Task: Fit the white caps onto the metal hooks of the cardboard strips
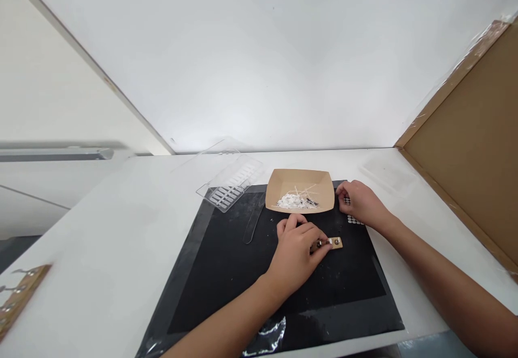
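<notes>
My left hand pinches low, fingers curled (thumb toward the right). My right hand reaches farther out, palm down, fingertips bent.

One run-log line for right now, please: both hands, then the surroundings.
Left hand: pinching wooden strip | right hand: over white dots | brown tray: holds white shreds | black mat: under strip
</notes>
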A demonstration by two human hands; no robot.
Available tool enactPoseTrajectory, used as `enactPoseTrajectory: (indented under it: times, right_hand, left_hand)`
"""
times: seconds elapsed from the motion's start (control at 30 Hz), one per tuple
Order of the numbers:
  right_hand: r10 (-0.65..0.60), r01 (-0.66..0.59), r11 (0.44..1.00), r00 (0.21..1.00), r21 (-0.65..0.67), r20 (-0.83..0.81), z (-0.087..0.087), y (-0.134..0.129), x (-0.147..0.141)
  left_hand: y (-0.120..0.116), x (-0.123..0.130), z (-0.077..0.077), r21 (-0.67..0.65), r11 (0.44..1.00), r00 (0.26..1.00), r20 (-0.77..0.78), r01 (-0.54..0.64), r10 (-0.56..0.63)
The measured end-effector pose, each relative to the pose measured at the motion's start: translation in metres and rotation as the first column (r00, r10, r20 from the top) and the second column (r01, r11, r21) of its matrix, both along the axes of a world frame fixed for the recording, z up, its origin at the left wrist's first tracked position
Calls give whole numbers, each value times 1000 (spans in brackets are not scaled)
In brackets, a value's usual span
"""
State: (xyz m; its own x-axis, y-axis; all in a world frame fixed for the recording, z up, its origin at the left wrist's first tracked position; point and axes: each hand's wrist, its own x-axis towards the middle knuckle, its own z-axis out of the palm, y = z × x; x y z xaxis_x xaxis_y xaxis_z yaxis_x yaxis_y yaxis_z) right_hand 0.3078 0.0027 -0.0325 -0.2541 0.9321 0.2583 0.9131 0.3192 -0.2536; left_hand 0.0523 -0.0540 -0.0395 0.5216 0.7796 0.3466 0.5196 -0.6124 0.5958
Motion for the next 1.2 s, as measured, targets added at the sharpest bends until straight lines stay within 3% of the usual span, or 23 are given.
enactPoseTrajectory:
  times: [0.2,0.57,0.8,0.87,1.0,1.2]
  right_hand:
    - [-58,49,998,971,-44,-233,-10,5,8]
    - [-99,77,995,842,-62,-530,-12,-3,15]
    - [-14,-25,999,700,-44,-714,10,-30,-9]
    - [-1,-90,994,576,-64,-818,19,-43,-21]
    - [43,-188,981,468,-52,-882,30,-66,-44]
    - [87,-313,949,354,-31,-931,30,-82,-63]
  left_hand:
    - [0,-1,2,0,1000,1000,-5,-3,3]
    - [-1,-1,2,27,1000,1000,-21,12,-12]
    - [-3,-4,16,214,974,986,134,73,-103]
    - [-5,-3,20,245,968,974,199,60,-110]
    - [-9,1,23,232,973,931,356,-4,-81]
    - [-8,2,23,193,981,891,449,-23,-67]
